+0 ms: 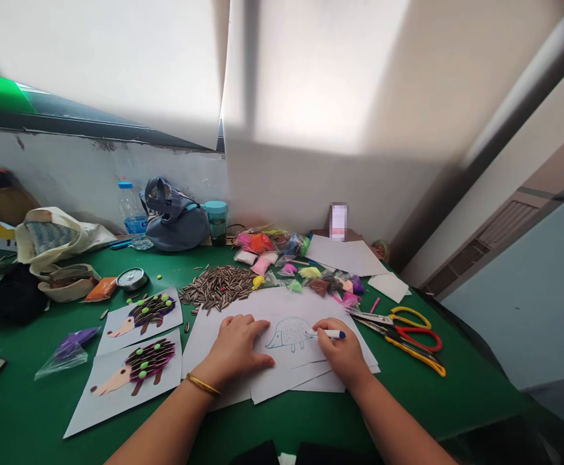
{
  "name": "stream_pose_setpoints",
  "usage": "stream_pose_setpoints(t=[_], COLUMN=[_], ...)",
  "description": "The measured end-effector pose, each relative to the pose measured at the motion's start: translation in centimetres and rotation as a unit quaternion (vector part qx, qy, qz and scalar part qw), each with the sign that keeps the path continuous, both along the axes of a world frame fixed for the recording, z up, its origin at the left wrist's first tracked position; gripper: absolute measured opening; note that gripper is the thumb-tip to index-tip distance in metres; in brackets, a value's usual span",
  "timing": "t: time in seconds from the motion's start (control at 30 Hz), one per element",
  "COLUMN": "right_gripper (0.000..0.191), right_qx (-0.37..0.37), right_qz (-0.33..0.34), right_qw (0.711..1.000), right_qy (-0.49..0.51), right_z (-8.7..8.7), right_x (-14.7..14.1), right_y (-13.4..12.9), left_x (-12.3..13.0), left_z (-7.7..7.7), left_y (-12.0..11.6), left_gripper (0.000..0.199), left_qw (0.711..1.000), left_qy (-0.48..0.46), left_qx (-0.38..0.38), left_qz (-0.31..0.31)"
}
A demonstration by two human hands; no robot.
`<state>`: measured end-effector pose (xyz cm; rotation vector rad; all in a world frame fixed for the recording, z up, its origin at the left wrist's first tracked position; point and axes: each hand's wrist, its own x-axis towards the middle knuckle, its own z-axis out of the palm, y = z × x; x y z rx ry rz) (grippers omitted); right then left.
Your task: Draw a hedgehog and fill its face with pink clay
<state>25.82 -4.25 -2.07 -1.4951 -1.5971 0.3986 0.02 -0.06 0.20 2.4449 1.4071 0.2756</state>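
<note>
Head view: right hand (342, 350) had its fingers clamped on a marker (334, 334), tip at the right end of a hedgehog drawing (289, 332) on white paper (282, 381). Left hand (237, 342) rested left of it, thumb apart from fingers. Seed heap (224, 286) lay beyond on the table (233, 429).
</note>
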Motion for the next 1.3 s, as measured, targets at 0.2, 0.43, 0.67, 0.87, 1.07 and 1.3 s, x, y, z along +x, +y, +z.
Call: stream_pose_setpoints(t=[0.2,0.43,0.67,0.87,1.07,1.3], right_gripper=[0.021,0.019,0.02,0.021,0.021,0.023], right_qx=[0.005,-0.012,0.02,0.004,0.019,0.016], right_qz=[0.011,-0.004,0.0,0.014,-0.004,0.001], right_qw=[1.0,1.0,1.0,1.0,1.0,1.0], right_qy=[0.014,0.016,0.02,0.01,0.011,0.023], right_z=[0.03,-0.08,-0.13,-0.42,-0.27,-0.49], right_x=[-0.07,-0.09,0.01,-0.02,0.04,0.15], right_y=[0.09,0.1,0.3,0.45,0.41,0.55], left_x=[-0.02,-0.01,0.02,0.07,0.09,0.04], left_z=[-0.01,-0.03,-0.08,-0.05,0.03,-0.13], left_y=[0.05,0.06,0.07,0.04,-0.04,0.09], left_gripper=[0.075,0.074,0.074,0.074,0.073,0.073], left_qw=[1.0,1.0,1.0,1.0,1.0,1.0], left_qy=[-0.002,-0.003,-0.004,-0.004,-0.002,-0.008], left_qx=[0.0,-0.002,0.005,0.006,0.0,0.002], left_qz=[-0.001,-0.004,-0.005,-0.004,0.002,-0.003])
